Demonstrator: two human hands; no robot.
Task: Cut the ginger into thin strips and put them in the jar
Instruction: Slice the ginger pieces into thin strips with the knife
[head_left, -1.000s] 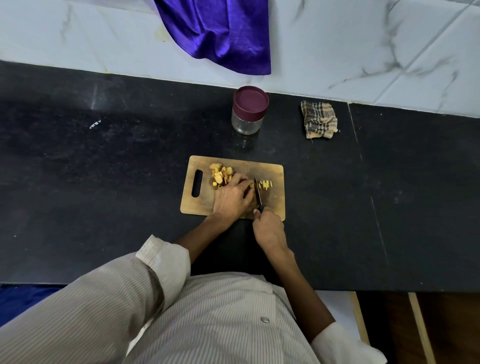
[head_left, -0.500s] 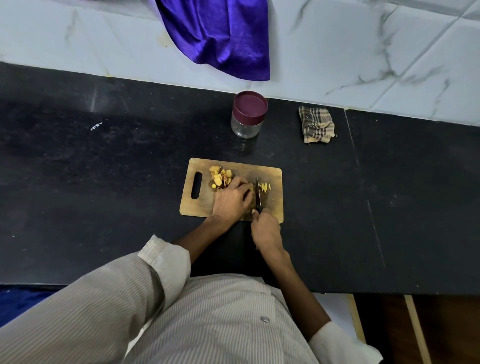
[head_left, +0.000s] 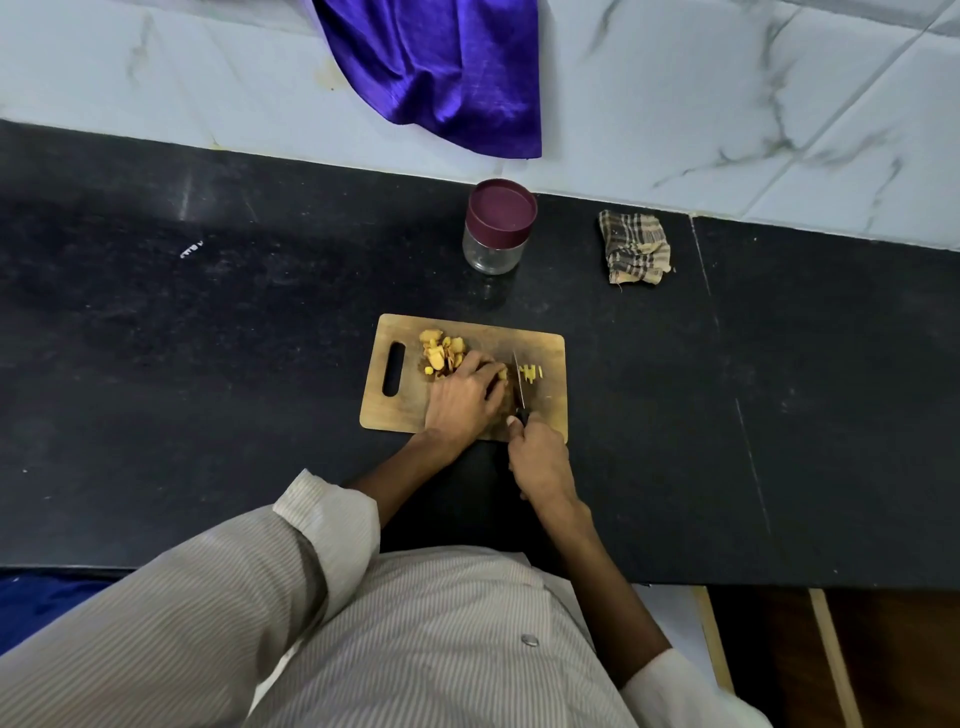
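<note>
Left hand (head_left: 464, 396) fingers curled pinning one ginger piece (head_left: 502, 374), right hand (head_left: 540, 457) gripping one knife (head_left: 518, 387), one lidded jar (head_left: 497, 227)

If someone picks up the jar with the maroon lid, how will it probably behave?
The jar looks empty and clear, so it is probably light. Its smooth round wall may slip in damp fingers. It stands upright on a flat base, so a gentle push would likely slide it on the counter rather than tip it.

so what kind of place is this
Most likely a home kitchen counter: a dark stone worktop against a marble-look tiled wall, a wooden cutting board with ginger pieces being cut, and a lidded glass jar behind it.
</note>
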